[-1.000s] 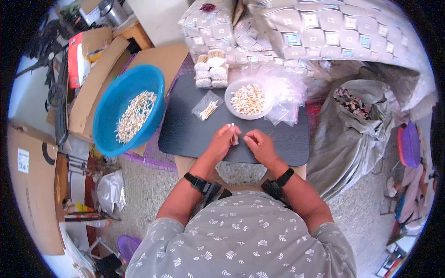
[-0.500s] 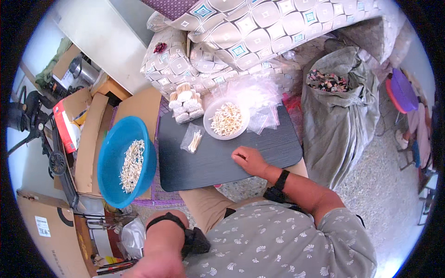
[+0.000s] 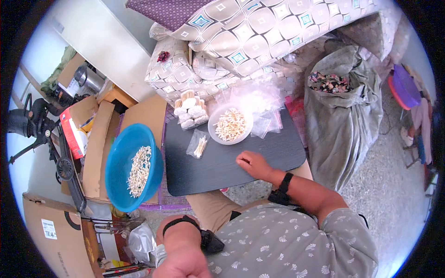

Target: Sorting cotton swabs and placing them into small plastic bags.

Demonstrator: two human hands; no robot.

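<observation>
My right hand [image 3: 253, 164] rests on the black tabletop [image 3: 208, 171] near its front edge, fingers loosely curled, with nothing seen in them. My left hand [image 3: 183, 265] is raised close at the lower edge; its fingers are cut off from view. Ahead of my right hand stands a white bowl [image 3: 251, 131] of loose cotton swabs [image 3: 230, 124]. Left of the bowl lies a small clear bag [image 3: 192, 147] with a few swabs in it. Behind that are stacked swab bundles [image 3: 191, 111], and clear plastic bags [image 3: 265, 103] spread out at the back right.
A blue basin [image 3: 116, 162] holding many loose swabs stands left of the table, beside open cardboard [image 3: 98, 153]. A grey cloth sack [image 3: 333, 139] stands on the floor at right. Patterned covered furniture [image 3: 259, 32] fills the back. A folded scooter [image 3: 51, 134] leans at far left.
The whole view has shifted, so the scene sits slightly further right and lower. My left hand has moved a little to the right. My right hand stays curled on the table.
</observation>
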